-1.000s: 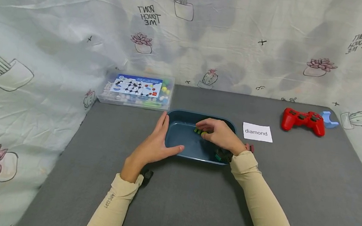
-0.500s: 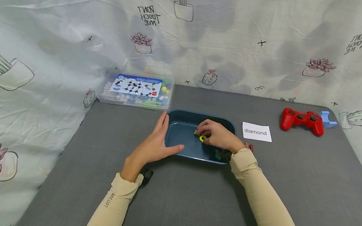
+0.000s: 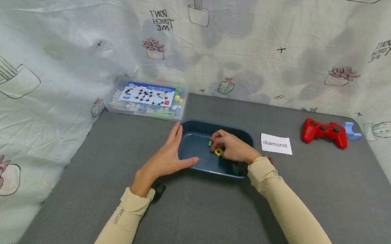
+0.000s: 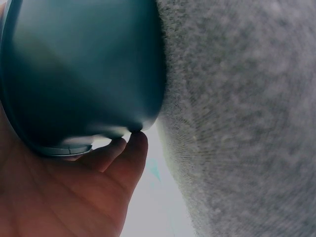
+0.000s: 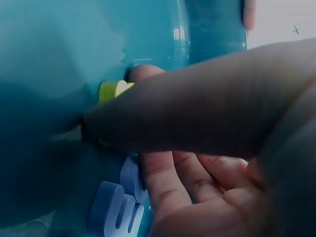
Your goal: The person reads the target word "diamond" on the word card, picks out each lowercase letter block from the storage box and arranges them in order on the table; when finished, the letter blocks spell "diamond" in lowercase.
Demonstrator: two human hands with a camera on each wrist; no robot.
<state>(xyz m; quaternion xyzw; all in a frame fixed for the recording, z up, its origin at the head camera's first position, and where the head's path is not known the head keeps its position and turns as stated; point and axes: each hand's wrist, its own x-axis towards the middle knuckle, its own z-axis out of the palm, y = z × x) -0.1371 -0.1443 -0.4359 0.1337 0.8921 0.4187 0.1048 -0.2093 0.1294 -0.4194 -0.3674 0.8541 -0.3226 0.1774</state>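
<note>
In the head view, my left hand (image 3: 166, 154) rests at the left end of a dark teal tray (image 3: 191, 159), fingers straight along the outer side and thumb over the near rim. Fingertips touch the tray's outer wall in the left wrist view. My right hand (image 3: 232, 146) reaches into the tray and pinches a small yellow ring-shaped piece (image 3: 218, 152) between thumb and fingers; the thumb covers part of that piece in the right wrist view. Beside the fingertips is a small green piece (image 3: 210, 143). Blue-grey letter-like pieces (image 5: 106, 207) sit below the hand in the right wrist view.
A white card (image 3: 276, 144) reading "diamond" lies right of the tray. Further right are a red game controller (image 3: 324, 133) and a light blue holder (image 3: 352, 131). A clear plastic case (image 3: 146, 99) stands behind left. Reddish pieces (image 3: 270, 160) show beside the right sleeve.
My right fingers have curled in and moved slightly nearer to me inside the tray, with the yellow piece following and now showing its ring shape. The left hand has stayed still.
</note>
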